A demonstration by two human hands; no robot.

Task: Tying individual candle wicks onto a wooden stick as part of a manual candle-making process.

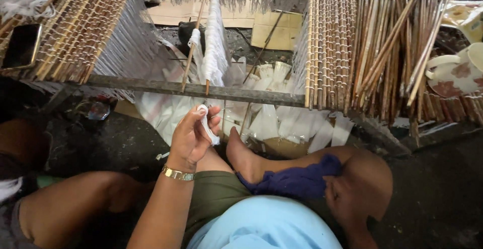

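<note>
My left hand [193,135], with a gold bracelet on the wrist, is raised in front of me. Its fingers pinch a small white wad of thread [206,123]. It sits just below the dark wooden beam [151,85] of a weaving frame. Above the beam stand two sticks wound with white thread [216,42]. My right hand [347,196] is low beside my bent knee, its fingers curled on a dark blue cloth [297,181] that lies across my leg. My bare foot [239,151] points toward the frame.
Mats of bamboo sticks bound with white thread hang at the left [85,22] and right [342,42]. Loose brown sticks [397,47] lie on the right mat. A phone [20,45] rests far left. Patterned ceramic cups [455,70] sit far right. White bags [287,123] lie under the frame.
</note>
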